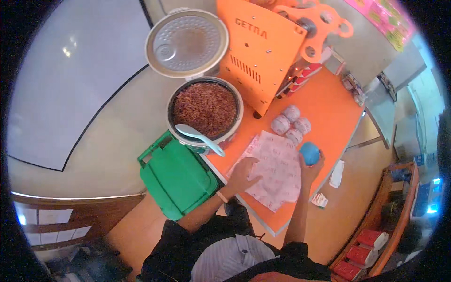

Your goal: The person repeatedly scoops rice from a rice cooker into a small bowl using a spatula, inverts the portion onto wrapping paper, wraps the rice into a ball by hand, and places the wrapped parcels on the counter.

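Observation:
My left hand (pixel 243 177) rests at the left side of a stack of printed wrapping paper (pixel 276 172), fingers apart and holding nothing. In my right hand (pixel 312 170) is a blue round cup or bowl (pixel 309 153), at the right edge of the paper. I cannot tell what, if anything, is inside it. Just beyond the paper sit several round paper-wrapped bundles (pixel 280 124), grouped close together. A rice cooker (pixel 241 116) full of reddish-brown cooked rice (pixel 206 107) stands to the left, lid (pixel 192 42) raised. Across its rim lies a pale blue rice paddle (pixel 201 135).
An orange machine (pixel 259 53) with an orange three-armed handle (pixel 326 21) stands at the back of the orange table (pixel 333 105). A green lidded bin (pixel 179 176) is beside the table's left edge. Low at the right, a wooden shelf (pixel 391 215) holds red packs (pixel 363 255).

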`<state>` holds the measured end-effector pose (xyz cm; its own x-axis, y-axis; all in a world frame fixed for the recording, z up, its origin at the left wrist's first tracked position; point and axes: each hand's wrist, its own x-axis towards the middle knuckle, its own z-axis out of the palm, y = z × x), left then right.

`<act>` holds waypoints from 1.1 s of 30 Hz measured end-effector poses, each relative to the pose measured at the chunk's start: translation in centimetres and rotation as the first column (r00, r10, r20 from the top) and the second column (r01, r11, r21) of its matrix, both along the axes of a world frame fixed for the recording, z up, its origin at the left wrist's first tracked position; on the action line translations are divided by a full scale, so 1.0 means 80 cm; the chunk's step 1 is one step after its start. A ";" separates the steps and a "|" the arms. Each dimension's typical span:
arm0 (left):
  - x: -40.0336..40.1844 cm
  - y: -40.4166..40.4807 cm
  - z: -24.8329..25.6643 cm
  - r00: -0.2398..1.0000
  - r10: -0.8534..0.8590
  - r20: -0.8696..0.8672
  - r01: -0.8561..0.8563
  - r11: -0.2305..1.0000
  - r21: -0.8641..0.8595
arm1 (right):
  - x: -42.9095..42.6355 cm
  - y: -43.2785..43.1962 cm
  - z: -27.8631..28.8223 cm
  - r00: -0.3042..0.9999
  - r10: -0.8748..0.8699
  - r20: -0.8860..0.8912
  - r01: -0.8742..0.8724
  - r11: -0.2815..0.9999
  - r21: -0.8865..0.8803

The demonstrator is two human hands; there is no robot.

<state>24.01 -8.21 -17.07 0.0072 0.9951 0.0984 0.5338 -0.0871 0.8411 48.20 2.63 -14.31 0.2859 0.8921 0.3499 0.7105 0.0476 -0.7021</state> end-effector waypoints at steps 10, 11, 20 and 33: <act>0.038 0.034 -0.082 0.839 -0.250 -0.484 0.262 0.964 -0.044 | 0.052 0.004 -0.038 0.666 -0.279 -0.691 0.318 0.945 -0.074; 0.036 0.035 -0.082 0.802 -0.313 -0.509 0.323 0.944 -0.072 | 0.056 -0.005 -0.019 0.671 -0.280 -0.687 0.320 0.945 -0.072; 0.004 0.013 0.034 0.858 -0.136 0.495 -0.047 0.940 0.339 | -0.099 -0.071 0.072 0.030 0.087 -0.996 -0.650 0.758 0.047; -0.165 -0.091 0.126 0.446 0.410 0.796 -0.802 0.578 0.152 | -0.360 -0.027 0.141 0.321 0.777 0.541 -0.618 0.605 -0.502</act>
